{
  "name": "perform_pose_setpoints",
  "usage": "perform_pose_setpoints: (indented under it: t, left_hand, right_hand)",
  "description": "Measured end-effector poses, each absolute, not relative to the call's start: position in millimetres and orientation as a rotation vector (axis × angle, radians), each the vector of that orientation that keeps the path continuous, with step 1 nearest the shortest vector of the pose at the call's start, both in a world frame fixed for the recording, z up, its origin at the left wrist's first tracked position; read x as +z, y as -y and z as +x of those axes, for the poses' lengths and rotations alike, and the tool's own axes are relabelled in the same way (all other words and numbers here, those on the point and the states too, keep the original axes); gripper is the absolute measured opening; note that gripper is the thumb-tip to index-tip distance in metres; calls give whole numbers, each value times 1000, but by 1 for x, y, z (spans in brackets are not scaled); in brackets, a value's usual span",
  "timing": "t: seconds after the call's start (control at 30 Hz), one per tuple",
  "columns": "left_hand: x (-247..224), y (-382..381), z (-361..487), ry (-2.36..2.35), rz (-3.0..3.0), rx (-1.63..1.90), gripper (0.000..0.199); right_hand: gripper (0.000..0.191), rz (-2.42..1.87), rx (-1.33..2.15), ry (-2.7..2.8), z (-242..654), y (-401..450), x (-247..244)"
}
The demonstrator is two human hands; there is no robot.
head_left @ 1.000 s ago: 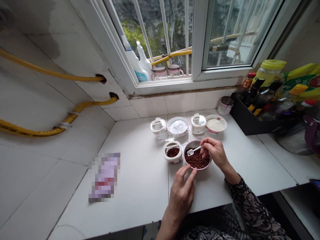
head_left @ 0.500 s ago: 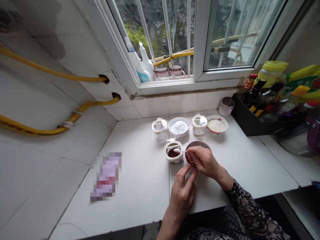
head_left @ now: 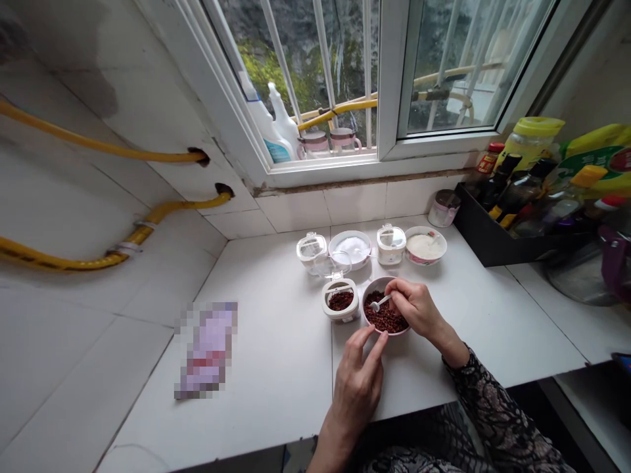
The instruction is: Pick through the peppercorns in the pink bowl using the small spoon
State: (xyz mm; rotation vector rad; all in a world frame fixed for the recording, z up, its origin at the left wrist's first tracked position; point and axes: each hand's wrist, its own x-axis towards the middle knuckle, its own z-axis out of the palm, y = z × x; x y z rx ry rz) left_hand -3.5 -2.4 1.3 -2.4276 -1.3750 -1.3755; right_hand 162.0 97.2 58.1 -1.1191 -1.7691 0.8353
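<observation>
A little right of the frame's centre, the right hand (head_left: 418, 307) was closed around the handle of a small white spoon (head_left: 378, 303), pinching it between thumb and fingertips, with the spoon's head dipped into the dark red spice that filled a small pink bowl (head_left: 386, 316). The bowl stood on the white bench (head_left: 276, 368). The left hand (head_left: 359, 381) came up from the bottom centre of the frame, its fingers loosely spread and holding nothing, the thumb and forefinger tips touching the near rim of the bowl.

Just left of the bowl sat a small white jar (head_left: 340, 302) with its clear flip lid (head_left: 333, 264) raised behind it, and the same red spice lay inside. Behind these, toward the window, ran a row of four: a closed clear-lidded jar (head_left: 311, 248), a round dish of white powder (head_left: 351, 247), a second closed jar (head_left: 391, 244) and a bowl of pale powder (head_left: 426, 245). A small capped pot (head_left: 444, 207) stood against the tiled wall at the upper right of that row. At the right edge of the frame a black tray (head_left: 488, 243) held dark sauce bottles.

In the lower left part of the bench lay a blurred-out packet (head_left: 207, 349). Yellow hoses (head_left: 123, 240) ran along the tiled wall at the left, and two white spray bottles (head_left: 276, 128) stood on the sill outside the window, at the top centre
</observation>
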Motion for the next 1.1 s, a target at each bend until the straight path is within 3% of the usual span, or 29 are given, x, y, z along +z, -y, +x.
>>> perform_pose_setpoints:
  t: [0.23, 0.83, 0.97, 1.1]
  left_hand:
    - [2, 2, -4, 1379, -2430, -1370, 59]
    - [2, 2, -4, 1363, -2435, -1365, 56]
    - [1, 2, -4, 1366, -2435, -1364, 57]
    - [2, 2, -4, 1346, -2432, -1382, 58]
  right_hand:
    - [13, -1151, 1048, 1486, 167, -99, 64]
    - [18, -1043, 1207, 1297, 163, -102, 65]
    - [17, -928, 1051, 1441, 150, -95, 64]
    - [15, -794, 639, 1836, 140, -89, 62]
